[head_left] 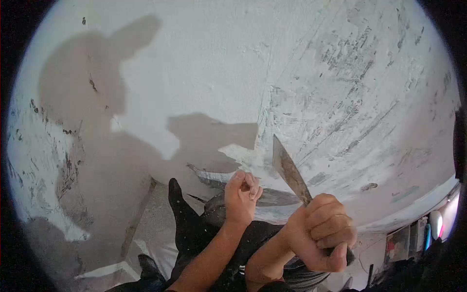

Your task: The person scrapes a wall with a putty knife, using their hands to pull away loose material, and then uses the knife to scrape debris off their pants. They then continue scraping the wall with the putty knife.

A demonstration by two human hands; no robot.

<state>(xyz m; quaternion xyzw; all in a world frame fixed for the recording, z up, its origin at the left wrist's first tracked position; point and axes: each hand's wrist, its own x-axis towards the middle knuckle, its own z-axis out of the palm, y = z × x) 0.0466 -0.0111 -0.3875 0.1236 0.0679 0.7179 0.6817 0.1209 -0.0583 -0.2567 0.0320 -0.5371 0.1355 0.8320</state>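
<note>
My right hand (323, 231) is closed around the handle of a putty knife (289, 170), whose flat metal blade points up and left against the white plastered wall (204, 73). My left hand (242, 194) is to its left, fingers curled shut, and seems to hold the edge of a dark flat tool, perhaps a plaster board (272, 197); the grip itself is unclear. Fresh grey-white plaster streaks cover the wall to the right of the blade.
My shadow falls on the wall (87, 97) at left. Below the hands, dark trousers and a foot (177, 204) show, above a pale floor. Some coloured objects (413, 236) lie at the lower right edge.
</note>
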